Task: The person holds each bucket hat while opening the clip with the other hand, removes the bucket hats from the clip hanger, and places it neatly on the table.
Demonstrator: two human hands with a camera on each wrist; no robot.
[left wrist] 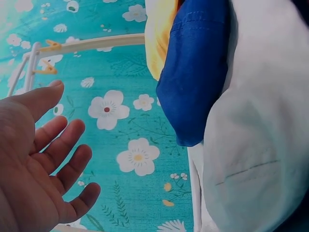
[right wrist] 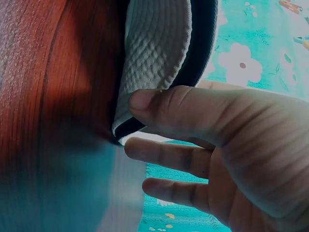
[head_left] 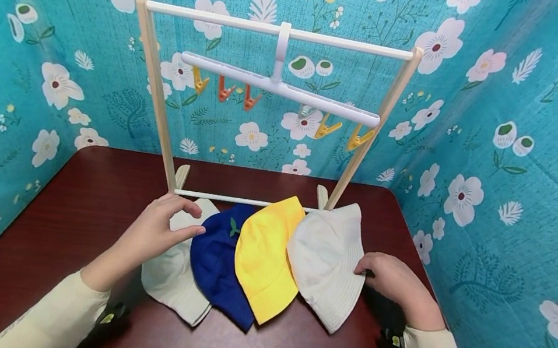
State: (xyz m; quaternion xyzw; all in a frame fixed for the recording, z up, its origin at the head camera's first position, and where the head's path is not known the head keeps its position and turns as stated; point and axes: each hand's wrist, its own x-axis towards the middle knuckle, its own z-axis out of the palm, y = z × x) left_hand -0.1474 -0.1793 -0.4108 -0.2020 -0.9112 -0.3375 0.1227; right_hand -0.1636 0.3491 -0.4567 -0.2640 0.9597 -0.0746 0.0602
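Note:
Four-colour overlap aside, the hats lie in a row: a pale hat (head_left: 172,277) at left, a dark blue hat (head_left: 221,254) with a green sprout, a yellow bucket hat (head_left: 268,255), and an off-white bucket hat (head_left: 326,256) at right. Over the pale and blue hats hovers my left hand (head_left: 160,229), thumb and fingers spread apart with nothing between them. The left wrist view shows its palm (left wrist: 29,169) away from the hats. My right hand (head_left: 392,280) pinches the off-white hat's brim (right wrist: 159,48), thumb on one face; the index finger is partly hidden.
Behind the hats stands a wooden rack (head_left: 158,87) with a white top bar. A white hanger (head_left: 275,84) hangs from it, carrying several yellow and orange clips (head_left: 250,99). The dark red table (head_left: 65,228) is bordered by floral cloth (head_left: 497,167) at the back and sides.

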